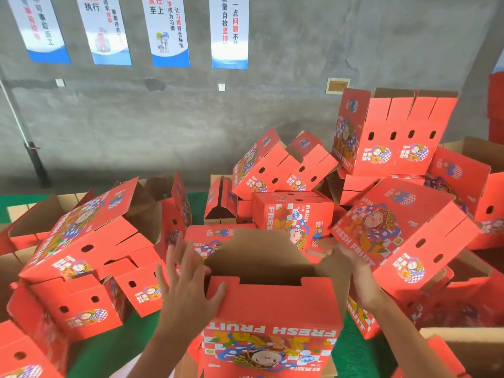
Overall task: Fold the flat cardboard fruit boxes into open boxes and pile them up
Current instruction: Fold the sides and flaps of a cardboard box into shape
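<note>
- Pile [341, 186] of folded red boxes on green floor [141, 342], by grey wall [191, 118].
- Box [272, 309] in work: near floor edge, upright, top open, brown flap raised.
- Left hand [188, 282]: fingers spread, pressing box's left top corner.
- Right hand [354, 266]: grip curled round right flap.

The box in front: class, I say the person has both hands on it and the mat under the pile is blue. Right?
Not quite. The head view shows the left hand and right hand on the box, but the mat is green, not blue.
</note>
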`<state>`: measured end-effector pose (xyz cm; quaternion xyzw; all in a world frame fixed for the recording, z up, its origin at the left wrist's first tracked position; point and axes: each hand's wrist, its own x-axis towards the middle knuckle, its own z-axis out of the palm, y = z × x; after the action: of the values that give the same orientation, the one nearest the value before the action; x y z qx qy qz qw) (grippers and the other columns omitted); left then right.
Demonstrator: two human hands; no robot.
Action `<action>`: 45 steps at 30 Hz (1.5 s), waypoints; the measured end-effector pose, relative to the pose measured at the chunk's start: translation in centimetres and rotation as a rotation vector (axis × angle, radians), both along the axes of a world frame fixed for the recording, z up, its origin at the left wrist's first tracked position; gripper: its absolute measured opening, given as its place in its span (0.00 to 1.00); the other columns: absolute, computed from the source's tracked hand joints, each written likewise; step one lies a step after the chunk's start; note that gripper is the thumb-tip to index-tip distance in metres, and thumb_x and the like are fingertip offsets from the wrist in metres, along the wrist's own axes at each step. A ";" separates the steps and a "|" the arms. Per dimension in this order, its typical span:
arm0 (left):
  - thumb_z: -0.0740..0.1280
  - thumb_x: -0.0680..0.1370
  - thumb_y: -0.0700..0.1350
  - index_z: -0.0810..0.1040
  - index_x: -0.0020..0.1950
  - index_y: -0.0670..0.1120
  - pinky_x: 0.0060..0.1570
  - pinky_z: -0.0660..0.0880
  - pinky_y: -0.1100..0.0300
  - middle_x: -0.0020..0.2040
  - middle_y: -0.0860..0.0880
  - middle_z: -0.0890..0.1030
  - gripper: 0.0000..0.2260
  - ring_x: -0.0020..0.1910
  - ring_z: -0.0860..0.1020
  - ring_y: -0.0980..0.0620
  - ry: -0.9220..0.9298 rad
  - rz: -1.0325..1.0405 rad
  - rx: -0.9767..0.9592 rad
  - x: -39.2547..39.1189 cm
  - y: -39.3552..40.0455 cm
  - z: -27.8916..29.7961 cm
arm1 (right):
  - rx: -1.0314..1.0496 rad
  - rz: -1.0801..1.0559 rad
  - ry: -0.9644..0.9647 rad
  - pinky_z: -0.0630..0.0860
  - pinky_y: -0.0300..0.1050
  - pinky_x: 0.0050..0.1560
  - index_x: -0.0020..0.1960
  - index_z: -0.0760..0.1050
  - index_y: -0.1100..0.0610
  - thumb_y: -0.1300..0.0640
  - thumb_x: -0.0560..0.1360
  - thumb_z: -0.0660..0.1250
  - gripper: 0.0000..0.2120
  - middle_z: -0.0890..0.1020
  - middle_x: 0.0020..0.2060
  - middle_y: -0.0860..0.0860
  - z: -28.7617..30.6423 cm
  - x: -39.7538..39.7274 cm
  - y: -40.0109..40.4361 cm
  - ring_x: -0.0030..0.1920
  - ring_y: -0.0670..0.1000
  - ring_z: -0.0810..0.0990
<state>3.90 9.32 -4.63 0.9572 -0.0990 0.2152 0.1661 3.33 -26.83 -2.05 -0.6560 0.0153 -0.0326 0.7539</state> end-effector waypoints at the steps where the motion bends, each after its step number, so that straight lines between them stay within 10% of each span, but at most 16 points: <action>1: 0.69 0.75 0.63 0.79 0.62 0.49 0.77 0.53 0.34 0.83 0.47 0.53 0.22 0.82 0.46 0.39 0.030 0.007 -0.087 0.2 -0.1 -0.5 | 0.029 -0.017 0.020 0.70 0.61 0.69 0.60 0.73 0.65 0.41 0.84 0.60 0.25 0.79 0.66 0.65 -1.0 -0.9 -0.3 0.67 0.63 0.79; 4: 0.74 0.75 0.43 0.62 0.80 0.45 0.78 0.58 0.52 0.84 0.51 0.44 0.35 0.83 0.46 0.47 -0.033 -0.201 -0.295 0.2 -1.0 -0.9 | 0.020 -0.059 -0.028 0.63 0.56 0.75 0.70 0.74 0.61 0.26 0.80 0.52 0.41 0.80 0.67 0.54 -1.7 -1.4 0.1 0.71 0.56 0.75; 10: 0.64 0.64 0.18 0.55 0.83 0.52 0.73 0.58 0.69 0.84 0.52 0.54 0.53 0.82 0.54 0.43 -0.097 -0.547 -0.096 -0.5 -1.7 -3.0 | -0.221 0.000 -0.035 0.63 0.33 0.70 0.77 0.69 0.42 0.34 0.82 0.57 0.26 0.76 0.67 0.38 -3.7 -1.3 4.8 0.65 0.31 0.72; 13: 0.70 0.68 0.23 0.58 0.82 0.49 0.74 0.66 0.55 0.83 0.47 0.58 0.47 0.81 0.59 0.42 -0.150 -0.634 -0.051 -0.1 -1.2 -3.6 | -0.405 0.017 0.016 0.70 0.25 0.58 0.77 0.66 0.39 0.45 0.85 0.60 0.21 0.73 0.68 0.35 -5.6 -1.6 5.0 0.63 0.30 0.73; 17: 0.67 0.79 0.33 0.59 0.82 0.50 0.72 0.68 0.60 0.82 0.49 0.62 0.34 0.78 0.66 0.53 -0.098 -0.732 -0.094 0.1 -2.2 -4.9 | -0.547 -0.032 -0.020 0.81 0.45 0.58 0.73 0.70 0.40 0.48 0.79 0.72 0.24 0.79 0.63 0.48 -7.5 -1.4 5.1 0.60 0.48 0.82; 22: 0.63 0.84 0.42 0.75 0.71 0.53 0.69 0.71 0.49 0.69 0.57 0.76 0.16 0.70 0.72 0.57 0.086 -0.571 -0.222 0.8 -2.8 -6.4 | -0.805 -0.245 -0.066 0.77 0.54 0.58 0.54 0.80 0.46 0.47 0.78 0.73 0.08 0.85 0.48 0.42 -7.4 0.7 5.4 0.52 0.46 0.82; 27: 0.71 0.76 0.37 0.55 0.81 0.54 0.79 0.52 0.49 0.82 0.52 0.52 0.40 0.82 0.48 0.51 0.187 -0.309 -0.395 1.8 -2.9 -6.7 | -0.660 -0.044 -0.146 0.69 0.37 0.69 0.64 0.80 0.41 0.45 0.79 0.70 0.14 0.80 0.63 0.37 -8.7 -0.4 4.9 0.68 0.40 0.74; 30: 0.64 0.79 0.34 0.71 0.74 0.54 0.79 0.53 0.46 0.81 0.51 0.57 0.26 0.82 0.50 0.46 0.223 -0.418 -0.428 1.8 -3.0 -7.1 | -0.468 0.041 -0.020 0.67 0.30 0.67 0.72 0.74 0.45 0.44 0.83 0.62 0.18 0.76 0.71 0.47 -8.7 -0.8 4.8 0.69 0.40 0.74; 34: 0.57 0.82 0.52 0.68 0.72 0.56 0.79 0.51 0.50 0.80 0.54 0.55 0.18 0.82 0.47 0.46 0.360 -0.327 -0.422 1.6 -3.5 -7.0 | -1.029 0.033 -0.066 0.60 0.43 0.77 0.75 0.70 0.40 0.37 0.78 0.69 0.28 0.65 0.73 0.36 -9.8 -1.0 4.2 0.75 0.38 0.60; 40: 0.69 0.75 0.66 0.44 0.81 0.59 0.61 0.75 0.46 0.82 0.52 0.45 0.44 0.67 0.74 0.38 0.477 -0.008 -0.048 1.0 -5.5 -7.2 | -1.425 -0.085 -0.048 0.70 0.49 0.67 0.75 0.66 0.47 0.29 0.74 0.65 0.36 0.70 0.66 0.45 -10.7 -1.0 5.7 0.70 0.49 0.66; 45: 0.53 0.79 0.72 0.53 0.80 0.60 0.65 0.72 0.41 0.82 0.46 0.50 0.33 0.71 0.71 0.35 0.495 0.088 -0.146 1.2 -5.7 -6.4 | -0.766 -0.310 0.262 0.66 0.52 0.73 0.76 0.67 0.53 0.31 0.79 0.59 0.35 0.72 0.71 0.51 -9.9 -1.5 5.2 0.72 0.52 0.68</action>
<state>5.11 3.60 -11.01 0.9696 0.0019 -0.0119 0.2446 1.88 -21.60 -11.94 -0.8771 0.1959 -0.0652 0.4337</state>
